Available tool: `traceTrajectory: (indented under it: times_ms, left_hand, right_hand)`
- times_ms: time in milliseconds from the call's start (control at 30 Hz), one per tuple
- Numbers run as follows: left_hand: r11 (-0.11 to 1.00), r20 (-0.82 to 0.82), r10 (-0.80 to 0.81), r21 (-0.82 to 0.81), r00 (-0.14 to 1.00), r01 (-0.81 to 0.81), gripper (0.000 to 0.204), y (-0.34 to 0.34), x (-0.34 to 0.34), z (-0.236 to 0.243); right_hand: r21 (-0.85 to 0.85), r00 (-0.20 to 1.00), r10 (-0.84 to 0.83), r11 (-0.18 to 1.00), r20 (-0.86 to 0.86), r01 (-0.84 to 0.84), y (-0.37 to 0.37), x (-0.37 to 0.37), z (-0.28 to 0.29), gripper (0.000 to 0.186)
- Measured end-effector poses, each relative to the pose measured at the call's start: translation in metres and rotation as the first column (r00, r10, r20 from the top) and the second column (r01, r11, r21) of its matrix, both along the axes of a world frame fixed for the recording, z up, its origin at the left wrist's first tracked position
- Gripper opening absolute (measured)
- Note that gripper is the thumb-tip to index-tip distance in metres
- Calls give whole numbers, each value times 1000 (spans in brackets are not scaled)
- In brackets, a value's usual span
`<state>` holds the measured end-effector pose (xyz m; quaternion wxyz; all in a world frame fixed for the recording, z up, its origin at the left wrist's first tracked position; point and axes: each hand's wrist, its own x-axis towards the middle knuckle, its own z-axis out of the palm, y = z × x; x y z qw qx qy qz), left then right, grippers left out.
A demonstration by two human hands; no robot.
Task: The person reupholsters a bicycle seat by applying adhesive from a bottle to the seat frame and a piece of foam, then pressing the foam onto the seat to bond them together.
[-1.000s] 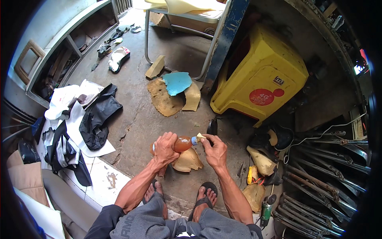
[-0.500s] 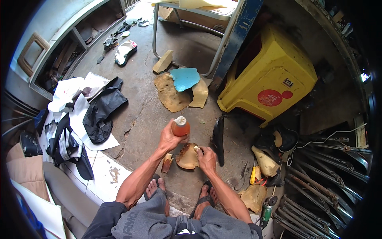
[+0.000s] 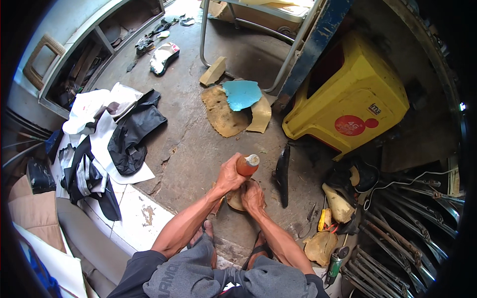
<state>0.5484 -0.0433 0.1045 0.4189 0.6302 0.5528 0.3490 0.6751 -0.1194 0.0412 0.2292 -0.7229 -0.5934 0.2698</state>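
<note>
My left hand [image 3: 229, 175] is wrapped round an orange bottle [image 3: 244, 167] with a whitish, crusted top, which tilts to the right. Just below it, my right hand [image 3: 253, 196] is closed, its fingertips hidden beside the bottle's lower part. What those fingers hold cannot be made out. Under both hands lies a round tan foam-like piece [image 3: 235, 201] with a darkened surface, mostly covered by them. A small brown curled scrap [image 3: 216, 206] is on the floor to its left, and a long black curved piece [image 3: 282, 175] to the right.
Farther off lie tan sheets [image 3: 223, 116] and a light-blue piece [image 3: 242, 94]. A yellow plastic stool [image 3: 353, 94] rests on its side at right, near metal rods [image 3: 392, 243]. Scissors [image 3: 309, 218] and a yellow-handled tool [image 3: 325, 219] are at lower right; black and white cloth [image 3: 129, 134] is at left.
My left hand has moved right and down with the bottle, tilting its top rightward. My right hand has come up beside it, away from the tan piece's right edge. The view has shifted slightly.
</note>
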Motion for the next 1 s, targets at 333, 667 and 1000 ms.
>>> traceTrajectory:
  times_ms: [333,667,1000]
  left_hand:
    - [999,59,-30,-26,998,32,50,-5,-2,5]
    - [999,73,-44,-16,996,46,49,-3,0,6]
    - [998,72,-52,-44,996,55,50,-2,1,5]
  right_hand:
    - [28,891,448,892,74,-451,-57,-9,-2,18]
    - [-67,765,598,796,238,-602,-77,19,11,24]
    - [64,939,190,982,-286,-179,-52,29,36,16]
